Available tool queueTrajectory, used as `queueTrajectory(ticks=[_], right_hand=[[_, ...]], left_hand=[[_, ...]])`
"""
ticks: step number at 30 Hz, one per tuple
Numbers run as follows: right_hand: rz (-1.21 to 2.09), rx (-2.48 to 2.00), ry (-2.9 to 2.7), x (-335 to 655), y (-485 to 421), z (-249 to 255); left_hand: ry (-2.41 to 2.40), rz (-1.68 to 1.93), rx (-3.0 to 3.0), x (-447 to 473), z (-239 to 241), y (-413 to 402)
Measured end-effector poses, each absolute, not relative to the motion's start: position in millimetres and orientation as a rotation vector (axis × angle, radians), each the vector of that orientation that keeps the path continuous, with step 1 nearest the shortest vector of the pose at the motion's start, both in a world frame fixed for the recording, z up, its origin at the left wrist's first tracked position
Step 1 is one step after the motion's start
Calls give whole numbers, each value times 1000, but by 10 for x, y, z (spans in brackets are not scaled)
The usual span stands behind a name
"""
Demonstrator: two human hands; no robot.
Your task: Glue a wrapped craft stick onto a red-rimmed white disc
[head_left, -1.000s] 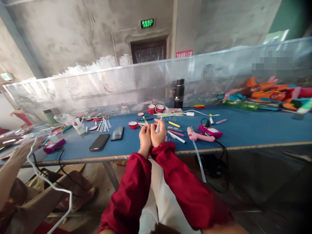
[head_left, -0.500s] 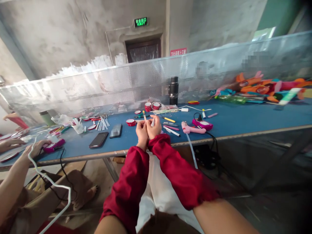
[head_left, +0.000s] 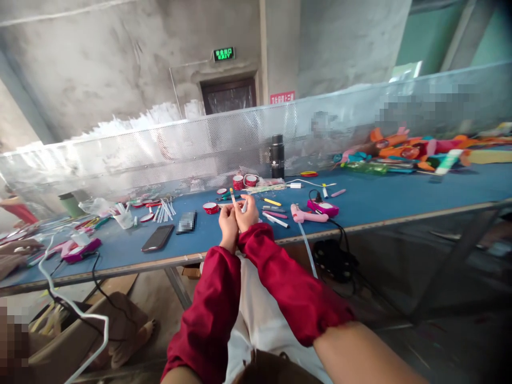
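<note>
My left hand point(head_left: 228, 225) and my right hand point(head_left: 249, 214) are together above the table's front edge, fingers closed. A thin pale stick with a yellow tip point(head_left: 232, 195) stands upright between them, pinched by the fingertips. My right hand also has a whitish pen-like piece point(head_left: 245, 206) between its fingers; its lower end is hidden. To the right lie a yellow pen point(head_left: 272, 202), a pink pen point(head_left: 276, 215) and a white marker point(head_left: 276, 220). A stack of red-rimmed round pieces point(head_left: 210, 208) sits left of my hands.
A pink glue gun point(head_left: 310, 215) lies right, its clear glue stick hanging over the edge, near a magenta box point(head_left: 323, 207). A phone point(head_left: 158, 238) lies left. Behind stand a black bottle point(head_left: 277, 157) and a perforated metal screen point(head_left: 160, 160). A co-worker's hand point(head_left: 20, 246) is far left.
The view has shifted slightly, moving the scene left and a little down. My hands keep the stick in about the same hold. The co-worker's hand has left the magenta device on the left.
</note>
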State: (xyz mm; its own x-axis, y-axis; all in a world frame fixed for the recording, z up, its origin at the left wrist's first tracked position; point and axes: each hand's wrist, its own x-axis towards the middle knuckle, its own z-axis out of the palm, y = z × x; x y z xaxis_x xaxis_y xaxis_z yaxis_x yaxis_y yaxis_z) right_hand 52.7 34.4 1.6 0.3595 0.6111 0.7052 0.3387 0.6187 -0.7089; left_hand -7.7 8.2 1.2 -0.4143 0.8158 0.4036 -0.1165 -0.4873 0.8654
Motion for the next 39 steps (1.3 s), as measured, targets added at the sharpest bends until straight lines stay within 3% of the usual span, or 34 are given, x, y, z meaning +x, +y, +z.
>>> queueTrajectory(ticks=[39], right_hand=[[268, -970, -1295, 541, 352, 38]], left_hand=[[1021, 1952, 1174, -81, 2, 89]])
